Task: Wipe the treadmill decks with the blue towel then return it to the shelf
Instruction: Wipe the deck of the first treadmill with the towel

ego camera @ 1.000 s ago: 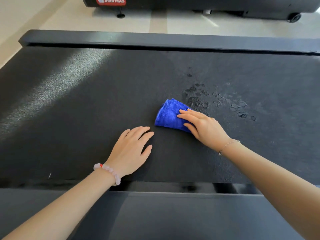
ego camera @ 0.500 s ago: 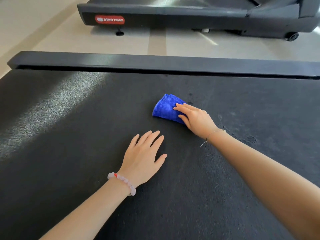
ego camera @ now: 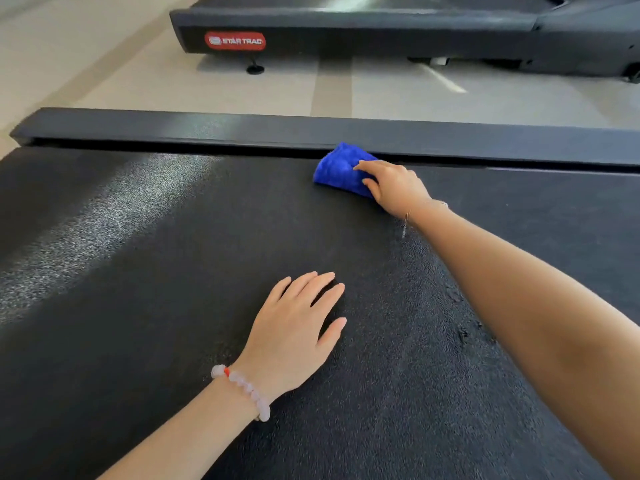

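Note:
A folded blue towel (ego camera: 337,169) lies at the far edge of the black treadmill deck (ego camera: 156,271), against the dark side rail (ego camera: 207,128). My right hand (ego camera: 393,187) presses on the towel with its fingers laid over it, arm stretched forward. Flat on the deck nearer to me rests my left hand (ego camera: 294,327), fingers spread, holding nothing. A few wet marks (ego camera: 462,332) show on the deck beside my right forearm.
Beyond the rail is a pale floor (ego camera: 329,88), then a second black treadmill (ego camera: 381,29) with a red label. A streak of light glare crosses the deck on the left.
My right hand has pushed the towel away from me across the deck, over the wet patch, up to the far rail. My left hand stays flat on the deck.

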`<state>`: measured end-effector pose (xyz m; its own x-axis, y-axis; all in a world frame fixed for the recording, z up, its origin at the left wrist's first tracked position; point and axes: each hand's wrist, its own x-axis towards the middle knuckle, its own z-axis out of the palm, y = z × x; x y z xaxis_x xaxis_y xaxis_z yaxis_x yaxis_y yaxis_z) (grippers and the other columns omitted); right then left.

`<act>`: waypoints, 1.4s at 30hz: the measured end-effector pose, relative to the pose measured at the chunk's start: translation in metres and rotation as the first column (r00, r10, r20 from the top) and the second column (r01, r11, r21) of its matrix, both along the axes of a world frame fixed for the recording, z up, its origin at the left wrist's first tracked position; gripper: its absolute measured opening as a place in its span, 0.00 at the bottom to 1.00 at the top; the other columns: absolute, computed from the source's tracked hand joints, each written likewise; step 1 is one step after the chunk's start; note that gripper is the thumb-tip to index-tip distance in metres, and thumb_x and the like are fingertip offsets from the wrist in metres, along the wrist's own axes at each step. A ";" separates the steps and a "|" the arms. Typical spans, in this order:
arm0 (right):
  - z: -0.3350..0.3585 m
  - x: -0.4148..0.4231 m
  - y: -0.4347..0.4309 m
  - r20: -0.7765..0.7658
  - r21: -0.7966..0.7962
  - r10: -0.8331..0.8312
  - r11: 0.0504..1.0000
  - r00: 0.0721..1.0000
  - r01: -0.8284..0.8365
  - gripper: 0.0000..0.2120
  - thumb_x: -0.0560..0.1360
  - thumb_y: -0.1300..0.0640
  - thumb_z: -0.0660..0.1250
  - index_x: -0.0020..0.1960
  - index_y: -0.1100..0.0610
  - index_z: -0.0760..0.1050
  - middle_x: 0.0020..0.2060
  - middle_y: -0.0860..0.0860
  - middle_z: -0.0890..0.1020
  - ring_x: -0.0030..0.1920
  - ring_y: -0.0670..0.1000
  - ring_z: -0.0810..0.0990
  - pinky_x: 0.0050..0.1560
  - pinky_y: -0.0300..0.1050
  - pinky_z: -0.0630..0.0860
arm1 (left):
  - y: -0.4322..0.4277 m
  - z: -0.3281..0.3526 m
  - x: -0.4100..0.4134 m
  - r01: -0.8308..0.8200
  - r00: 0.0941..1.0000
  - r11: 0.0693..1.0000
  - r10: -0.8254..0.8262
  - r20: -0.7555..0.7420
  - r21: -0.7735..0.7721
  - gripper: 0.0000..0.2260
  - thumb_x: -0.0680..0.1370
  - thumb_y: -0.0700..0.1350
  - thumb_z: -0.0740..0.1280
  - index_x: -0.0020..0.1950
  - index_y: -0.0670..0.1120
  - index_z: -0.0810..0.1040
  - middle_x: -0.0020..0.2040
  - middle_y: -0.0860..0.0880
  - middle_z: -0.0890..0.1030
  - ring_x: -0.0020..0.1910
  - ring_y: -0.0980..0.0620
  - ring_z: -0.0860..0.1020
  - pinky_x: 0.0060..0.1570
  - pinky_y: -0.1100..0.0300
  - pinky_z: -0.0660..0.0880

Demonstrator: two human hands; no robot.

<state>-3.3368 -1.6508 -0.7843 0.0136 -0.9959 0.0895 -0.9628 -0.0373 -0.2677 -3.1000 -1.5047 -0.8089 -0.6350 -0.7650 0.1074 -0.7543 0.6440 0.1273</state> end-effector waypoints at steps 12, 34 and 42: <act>0.005 -0.033 -0.024 -0.045 0.036 -0.015 0.999 0.999 0.017 0.17 0.80 0.55 0.57 0.68 0.49 0.69 0.67 0.52 0.73 0.65 0.61 0.70 0.63 0.55 0.67 | -0.006 0.007 0.001 0.011 1.000 1.000 -0.011 0.012 -0.025 0.21 0.78 0.56 0.52 0.62 0.50 0.77 0.62 0.53 0.77 0.60 0.52 0.75 0.59 0.56 0.70; 0.007 -0.058 0.049 -0.056 0.054 -0.102 0.993 0.993 0.105 0.20 0.78 0.57 0.60 0.70 0.50 0.67 0.66 0.55 0.74 0.64 0.61 0.72 0.61 0.53 0.68 | 0.025 0.008 0.001 -0.038 0.997 0.999 0.040 0.059 -0.025 0.22 0.76 0.56 0.52 0.62 0.50 0.77 0.62 0.52 0.77 0.61 0.50 0.75 0.57 0.51 0.72; 0.005 -0.044 0.026 -0.058 0.065 -0.169 0.983 0.984 0.173 0.21 0.79 0.58 0.58 0.71 0.48 0.65 0.67 0.55 0.72 0.66 0.61 0.70 0.60 0.53 0.68 | -0.008 0.009 0.033 -0.084 0.995 0.996 0.085 0.056 -0.015 0.23 0.77 0.57 0.51 0.64 0.48 0.76 0.63 0.51 0.76 0.62 0.50 0.74 0.58 0.52 0.71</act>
<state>-3.3813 -1.6245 -0.7797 -0.1543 -0.9877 0.0236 -0.9660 0.1458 -0.2133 -3.0674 -1.5126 -0.8003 -0.5737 -0.8148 0.0832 -0.8117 0.5792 0.0753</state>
